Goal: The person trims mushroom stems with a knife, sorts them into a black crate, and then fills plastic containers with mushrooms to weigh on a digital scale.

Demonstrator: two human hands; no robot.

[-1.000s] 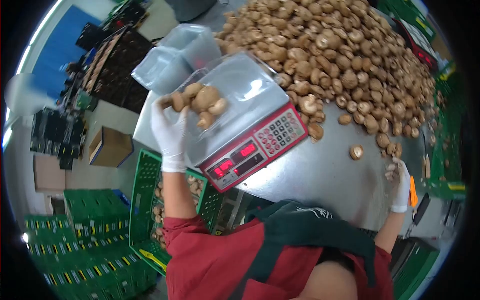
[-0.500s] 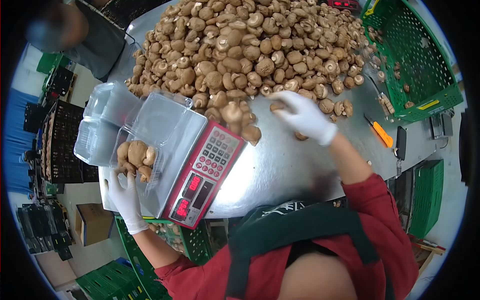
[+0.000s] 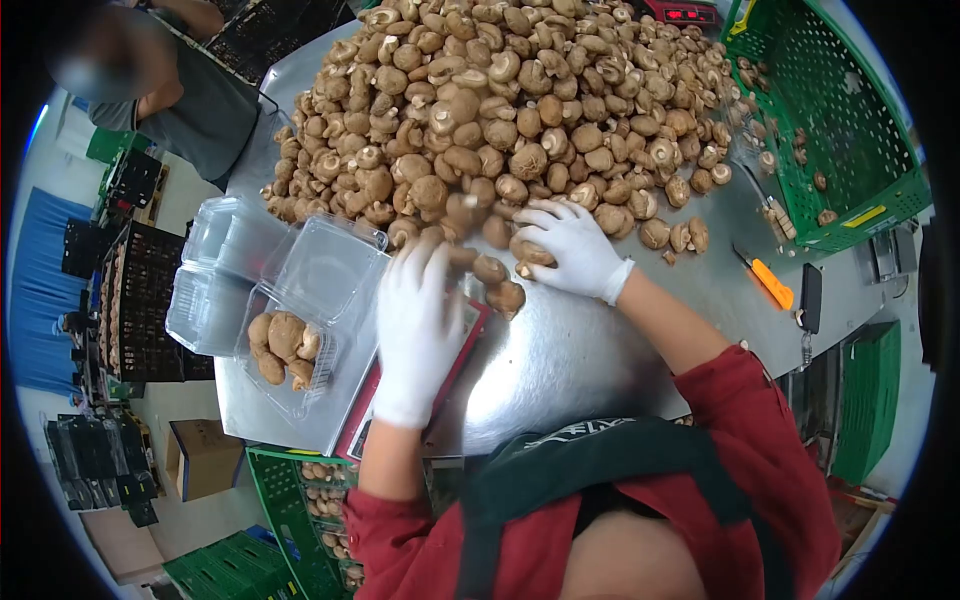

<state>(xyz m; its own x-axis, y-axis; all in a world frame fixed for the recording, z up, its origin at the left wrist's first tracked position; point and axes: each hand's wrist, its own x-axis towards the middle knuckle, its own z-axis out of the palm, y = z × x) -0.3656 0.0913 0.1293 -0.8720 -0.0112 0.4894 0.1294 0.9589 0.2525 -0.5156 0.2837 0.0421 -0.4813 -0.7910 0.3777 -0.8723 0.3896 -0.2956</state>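
My gloved right hand [image 3: 578,252] curls its fingers round a brown shiitake mushroom [image 3: 532,250] at the near edge of a large mushroom heap [image 3: 480,120]. My gloved left hand [image 3: 420,325] reaches over the red scale [image 3: 362,415] with its fingers stretched out, holding nothing visible; its fingertips are at the front mushrooms of the heap. Between the hands lie a few loose mushrooms [image 3: 505,297]. On the scale's plate, an open clear plastic clamshell box [image 3: 318,372] holds several mushrooms [image 3: 284,345]. My left hand and forearm hide most of the scale's keys and display.
Stacked clear boxes [image 3: 210,300] stand left of the scale. To the right are an orange cutter knife [image 3: 772,284], a black object [image 3: 811,297] and a green crate [image 3: 850,150] with some mushrooms. A co-worker [image 3: 200,110] stands at the far left, beyond the metal table [image 3: 560,370].
My left hand has left the clamshell box and moved right, across the scale to the heap. My right hand has shifted slightly left and closed round a mushroom.
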